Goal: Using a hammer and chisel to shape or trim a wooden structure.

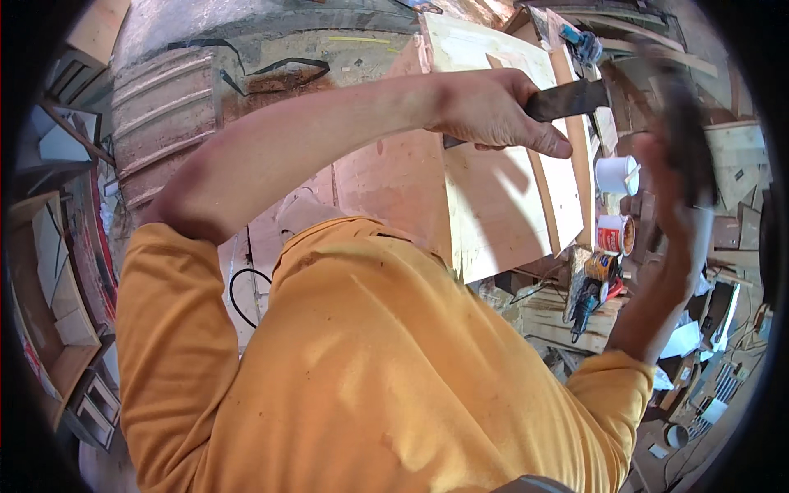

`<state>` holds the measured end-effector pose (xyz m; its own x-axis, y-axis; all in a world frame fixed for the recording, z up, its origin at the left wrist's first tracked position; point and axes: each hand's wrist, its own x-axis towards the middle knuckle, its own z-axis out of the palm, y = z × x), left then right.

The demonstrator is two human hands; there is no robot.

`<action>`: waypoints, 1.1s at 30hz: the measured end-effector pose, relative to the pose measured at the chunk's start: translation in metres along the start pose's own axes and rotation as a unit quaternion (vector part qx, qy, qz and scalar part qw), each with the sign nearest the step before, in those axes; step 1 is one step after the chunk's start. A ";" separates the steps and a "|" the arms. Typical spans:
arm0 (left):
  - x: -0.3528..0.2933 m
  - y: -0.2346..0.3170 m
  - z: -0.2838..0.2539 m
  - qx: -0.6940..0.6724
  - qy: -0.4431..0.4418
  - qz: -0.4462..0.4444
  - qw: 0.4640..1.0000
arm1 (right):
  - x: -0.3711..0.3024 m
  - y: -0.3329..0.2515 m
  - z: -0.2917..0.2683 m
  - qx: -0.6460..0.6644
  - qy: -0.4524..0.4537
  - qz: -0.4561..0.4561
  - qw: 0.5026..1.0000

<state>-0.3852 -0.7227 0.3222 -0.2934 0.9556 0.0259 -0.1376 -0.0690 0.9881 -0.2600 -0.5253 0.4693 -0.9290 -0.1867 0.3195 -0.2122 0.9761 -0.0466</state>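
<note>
My left hand (489, 107) is closed around a dark chisel (567, 100), held out over a pale wooden cabinet (501, 238). The chisel's handle sticks out to the right past my thumb, and a bit of its dark metal shows left of the palm. Whether its tip touches the wood is hidden by the hand. At the right, my right hand (664, 181) is raised and smeared by motion, gripping a dark hammer (689, 123) whose outline is blurred. Thin wooden strips (538, 181) run across the cabinet's pale face.
Beyond the cabinet's right edge stand a white bucket (615, 175) and a red-and-white tub (611, 236). A blue power tool (587, 304) lies nearer, another blue tool (582, 45) farther off. A slatted panel (164, 123) and a black strap (296, 63) lie at the left.
</note>
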 end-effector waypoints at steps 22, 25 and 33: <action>0.005 0.002 0.013 0.030 0.015 0.018 0.999 | 0.000 0.011 -0.048 -0.046 -0.104 0.325 0.939; 0.010 -0.003 0.018 0.033 -0.010 -0.003 0.999 | -0.016 -0.020 -0.015 0.134 0.020 0.140 0.981; -0.013 -0.038 0.015 -0.110 0.062 0.266 0.956 | -0.027 -0.008 0.020 0.283 0.046 0.259 0.922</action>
<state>-0.3618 -0.7283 0.2864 -0.4847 0.7288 0.4837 -0.1290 -0.6065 0.7846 -0.2394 -0.5305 0.4425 -0.9256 0.3253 0.1937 0.1053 0.7127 -0.6935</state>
